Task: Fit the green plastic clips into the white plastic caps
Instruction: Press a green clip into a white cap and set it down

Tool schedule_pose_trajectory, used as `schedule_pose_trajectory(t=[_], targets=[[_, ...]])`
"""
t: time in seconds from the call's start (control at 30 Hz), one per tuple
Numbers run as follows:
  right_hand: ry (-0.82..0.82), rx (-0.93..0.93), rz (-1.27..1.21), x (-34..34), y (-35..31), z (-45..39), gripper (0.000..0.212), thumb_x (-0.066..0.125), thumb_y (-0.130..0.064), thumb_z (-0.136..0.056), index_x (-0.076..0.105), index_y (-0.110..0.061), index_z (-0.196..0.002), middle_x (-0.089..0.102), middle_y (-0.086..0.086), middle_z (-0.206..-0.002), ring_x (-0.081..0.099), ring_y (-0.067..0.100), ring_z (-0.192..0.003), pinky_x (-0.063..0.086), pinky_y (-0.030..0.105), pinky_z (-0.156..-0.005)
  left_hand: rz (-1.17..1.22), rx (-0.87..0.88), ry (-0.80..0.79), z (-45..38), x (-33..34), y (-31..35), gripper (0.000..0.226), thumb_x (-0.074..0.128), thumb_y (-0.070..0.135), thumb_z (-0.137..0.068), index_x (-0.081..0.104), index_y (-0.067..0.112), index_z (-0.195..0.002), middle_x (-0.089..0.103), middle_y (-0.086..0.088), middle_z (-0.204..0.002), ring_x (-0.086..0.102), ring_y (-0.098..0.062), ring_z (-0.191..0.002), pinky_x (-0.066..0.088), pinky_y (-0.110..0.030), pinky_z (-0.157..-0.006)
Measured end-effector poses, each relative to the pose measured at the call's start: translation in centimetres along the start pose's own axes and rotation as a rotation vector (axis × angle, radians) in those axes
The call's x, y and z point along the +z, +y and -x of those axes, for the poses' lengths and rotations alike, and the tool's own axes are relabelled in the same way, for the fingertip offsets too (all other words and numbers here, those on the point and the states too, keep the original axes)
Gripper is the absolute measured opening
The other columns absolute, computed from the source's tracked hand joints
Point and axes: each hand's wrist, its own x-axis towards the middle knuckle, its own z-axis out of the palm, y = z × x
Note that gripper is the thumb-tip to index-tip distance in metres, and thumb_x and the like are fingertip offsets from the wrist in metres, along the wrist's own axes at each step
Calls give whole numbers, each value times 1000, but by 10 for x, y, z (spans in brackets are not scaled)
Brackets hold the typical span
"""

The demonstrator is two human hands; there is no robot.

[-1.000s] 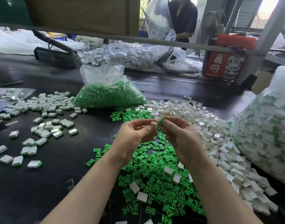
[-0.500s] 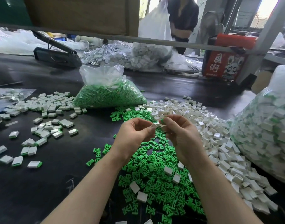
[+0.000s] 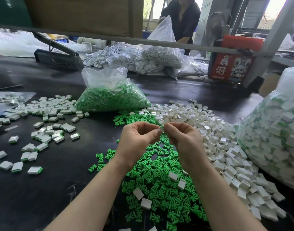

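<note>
A dark tabletop (image 3: 43, 189) is carrying loose heaps of parts. Above the green clips (image 3: 159, 185), the left hand (image 3: 138, 139) and right hand (image 3: 184, 140) are meeting, each grip pinching one small white cap (image 3: 161, 129). Right of the grip, white caps (image 3: 218, 144) are spreading toward a bulging bag of finished pieces (image 3: 276, 139). Beyond the grip, an open bag of clips (image 3: 111, 99) is lying. Bare tabletop is lying left of the grip, before the scattered finished pieces (image 3: 48, 129).
</note>
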Motion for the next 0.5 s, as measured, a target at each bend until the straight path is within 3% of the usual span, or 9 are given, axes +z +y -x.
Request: schedule_pose_trajectory(t=[0.2,0.33,0.4,0.47,0.5], targets=[[-65,-94,109,-3,2,-2,14,71,-11,-85,68,1,-92,67,-1,-70,58,3,-58,46,17,-56,-58,87,11,0,-5,0,10,81,14,-77,76,9,-83,75,-10,-75,69,-17,-66,55,-22,-63],[-157,-134,291,-6,1,-2,6,64,-12,-92,63,-6,-93,67,-2,-73,61,1,-63,45,13,-56,-112,103,-20,-1,-6,-1,5,79,10,-81,76,9,-85,75,-9,-77,70,-18,-69,57,-25,-67],[-201,-131,454,-5,2,-1,10,57,-17,-97,60,-10,-91,64,2,-73,57,7,-62,46,23,-56,-130,104,-30,-2,-8,-3,4,78,8,-82,76,10,-85,75,-8,-76,69,-15,-69,56,-24,-66],[-244,-145,611,-4,3,0,22,49,-20,-101,58,-7,-85,59,7,-70,51,15,-60,44,42,-57,-147,96,-59,-3,-9,-4,4,76,7,-83,75,10,-86,75,-6,-76,68,-13,-68,56,-23,-66],[-259,-153,637,-3,3,1,26,47,-20,-102,57,-5,-82,56,9,-68,47,16,-59,41,44,-57,-152,82,-75,-4,-10,-5,4,75,7,-84,75,11,-86,75,-5,-76,67,-11,-68,55,-22,-65]])
